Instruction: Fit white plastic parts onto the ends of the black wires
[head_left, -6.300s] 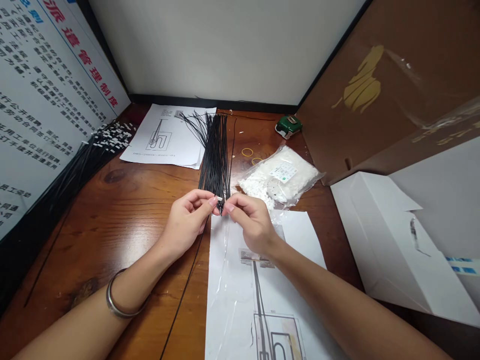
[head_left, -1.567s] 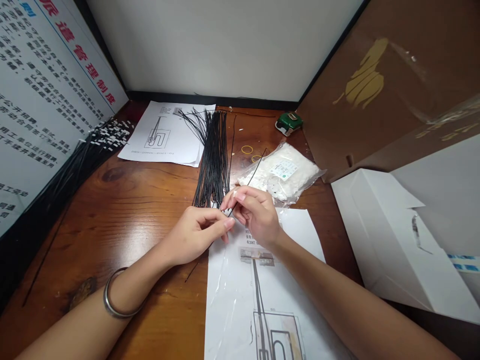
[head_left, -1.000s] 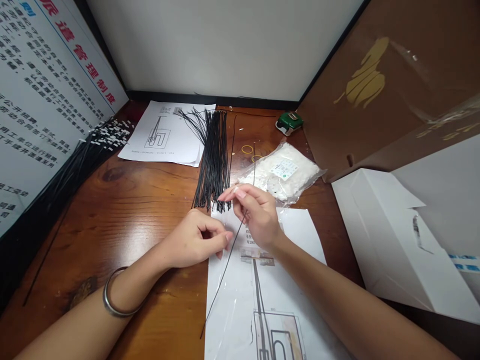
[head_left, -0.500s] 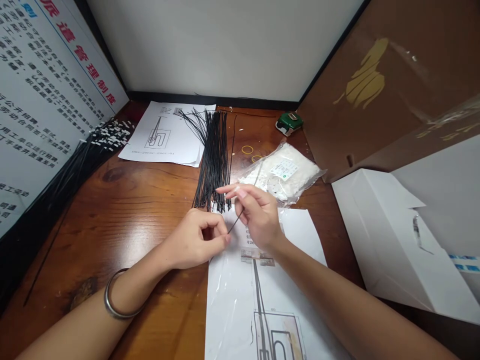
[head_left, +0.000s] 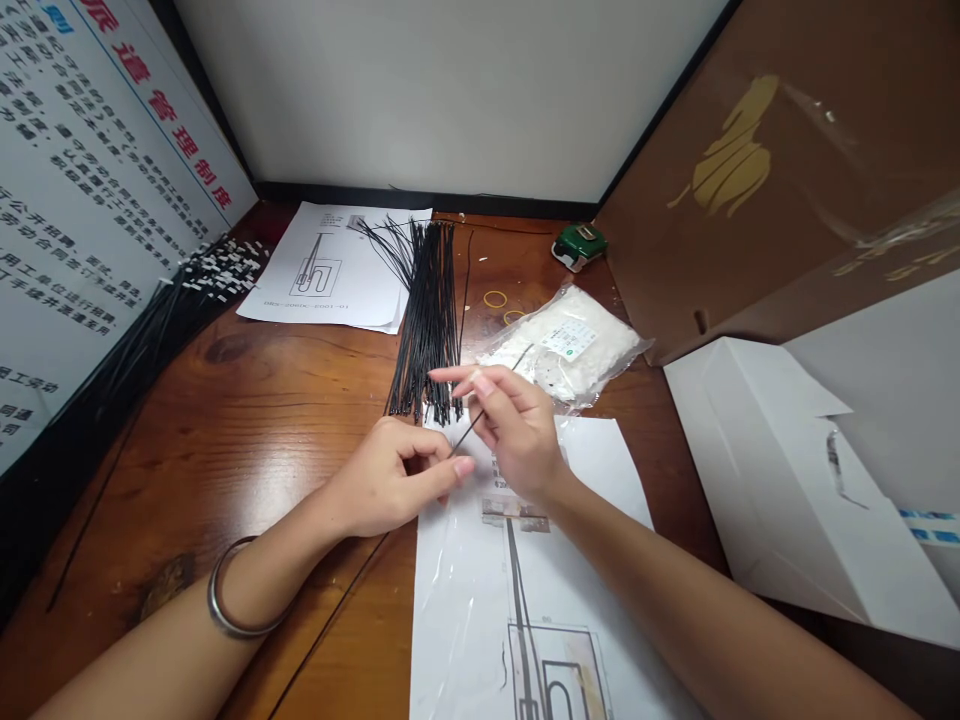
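Observation:
A thin black wire (head_left: 330, 622) runs diagonally from the lower left, under my left hand, up past my right hand. My left hand (head_left: 405, 478) pinches it between thumb and curled fingers, above the edge of the printed drawing (head_left: 457, 610). Close by on the upper right, my right hand (head_left: 517, 420) closes thumb and finger on the same wire, its other fingertips pointing left. The wire's upper end shows beyond this hand, over the plastic bag. Just past my hands lies a bundle of black wires (head_left: 427, 310).
A bag of white parts (head_left: 592, 330) lies behind my right hand, near a green tape measure (head_left: 579, 245) and rubber bands (head_left: 495, 299). More wires with white connectors (head_left: 217, 270) are at left. A second drawing (head_left: 300, 270), a white box (head_left: 780, 480) and a brown box (head_left: 750, 180) surround the area.
The black wire now shows as a long stretch below my left hand, and its upper end stands out beyond my right hand. My left thumb has shifted slightly right and up.

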